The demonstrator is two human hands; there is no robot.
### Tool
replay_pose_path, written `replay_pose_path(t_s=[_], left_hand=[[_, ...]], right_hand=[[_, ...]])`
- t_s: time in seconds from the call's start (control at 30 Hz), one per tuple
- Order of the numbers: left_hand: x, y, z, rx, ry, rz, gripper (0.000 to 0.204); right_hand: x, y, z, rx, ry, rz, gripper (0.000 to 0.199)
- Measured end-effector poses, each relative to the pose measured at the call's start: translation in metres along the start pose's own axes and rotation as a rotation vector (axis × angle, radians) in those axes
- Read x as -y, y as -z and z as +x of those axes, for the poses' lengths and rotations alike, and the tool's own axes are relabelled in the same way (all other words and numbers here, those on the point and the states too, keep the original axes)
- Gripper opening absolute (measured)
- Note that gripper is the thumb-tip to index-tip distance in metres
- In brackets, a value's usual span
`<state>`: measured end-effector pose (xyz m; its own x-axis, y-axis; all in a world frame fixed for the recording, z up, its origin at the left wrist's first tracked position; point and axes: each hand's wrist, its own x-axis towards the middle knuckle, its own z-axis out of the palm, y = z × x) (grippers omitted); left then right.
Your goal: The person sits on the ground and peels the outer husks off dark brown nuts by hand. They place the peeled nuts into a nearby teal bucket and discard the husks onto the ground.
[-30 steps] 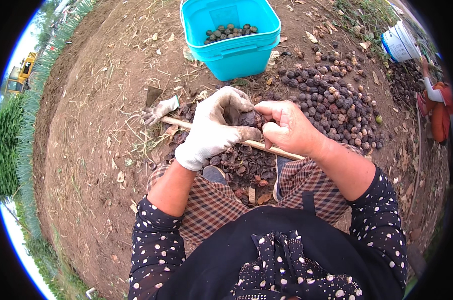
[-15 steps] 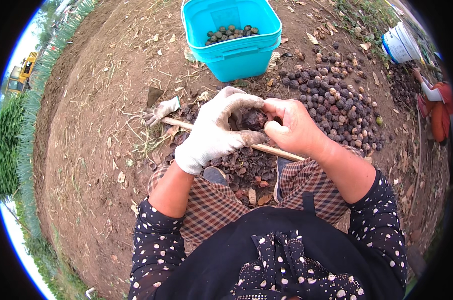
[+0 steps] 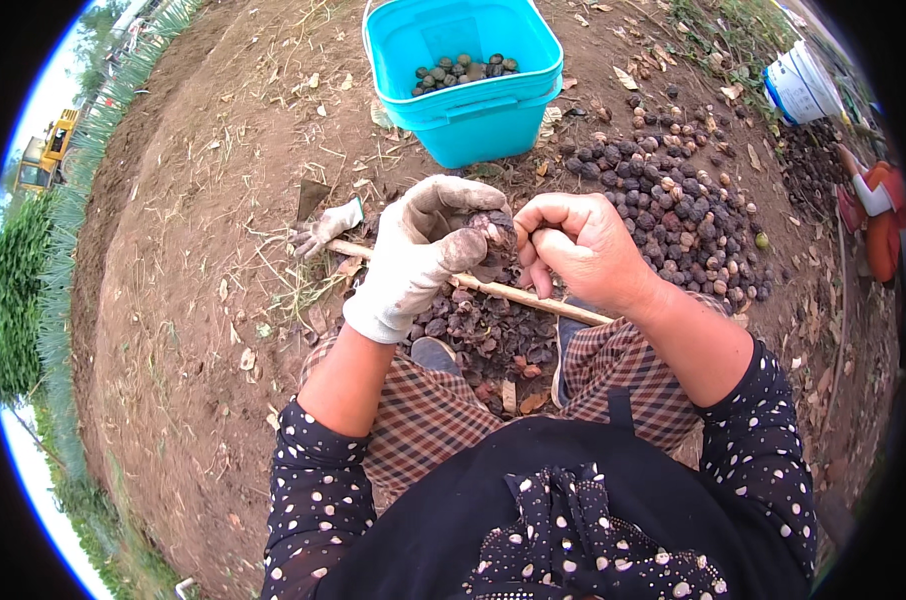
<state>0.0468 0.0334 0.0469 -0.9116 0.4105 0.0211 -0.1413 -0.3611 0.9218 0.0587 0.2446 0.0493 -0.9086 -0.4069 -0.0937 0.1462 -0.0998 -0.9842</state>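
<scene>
In the middle of the head view, my left hand (image 3: 413, 255), in a soiled white work glove, curls round a walnut (image 3: 494, 229). Dark, wet-looking husk still clings to part of the nut's shell. My bare right hand (image 3: 585, 245) is just to the right of it, fingers curled in and thumb pressed against them. Whatever its fingertips may pinch is hidden. Below both hands, between my shoes, lies a heap of dark husk scraps (image 3: 488, 335). A wooden handle (image 3: 518, 293) runs slantwise across that heap under my hands.
A turquoise bucket (image 3: 488, 135) with several walnuts stands ahead. To its right spreads a large walnut pile (image 3: 673, 215). A spare glove (image 3: 330, 228) lies beside a metal blade (image 3: 312, 198) at left. Far right are a white bucket (image 3: 805, 85) and another person (image 3: 881, 220).
My right hand has drawn slightly away from the nut, its fingers curling in. The gloved left hand has turned and shifted a little left, showing more of the walnut.
</scene>
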Motion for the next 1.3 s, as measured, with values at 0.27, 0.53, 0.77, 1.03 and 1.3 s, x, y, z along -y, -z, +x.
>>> replay_pose_path(t_s=[0.27,0.53,0.77,1.03,1.3], left_hand=[[0.001,0.003,0.004,0.054,-0.069,0.176,0.058],[0.012,-0.004,0.004,0.02,0.019,0.217,0.054],[0.011,-0.006,0.002,0.094,0.023,0.208,0.054],[-0.005,-0.001,0.003,0.109,0.045,-0.163,0.061],[-0.006,-0.005,0.0,-0.032,0.107,0.004,0.052]], right_hand=[[0.001,0.003,0.003,-0.03,0.441,-0.601,0.021],[-0.003,-0.002,0.003,-0.045,0.371,-0.714,0.014],[-0.02,0.001,0.005,-0.121,0.461,-0.69,0.007],[-0.003,0.014,0.005,-0.069,0.386,-0.711,0.013],[0.004,0.004,0.004,-0.051,0.428,-0.55,0.031]])
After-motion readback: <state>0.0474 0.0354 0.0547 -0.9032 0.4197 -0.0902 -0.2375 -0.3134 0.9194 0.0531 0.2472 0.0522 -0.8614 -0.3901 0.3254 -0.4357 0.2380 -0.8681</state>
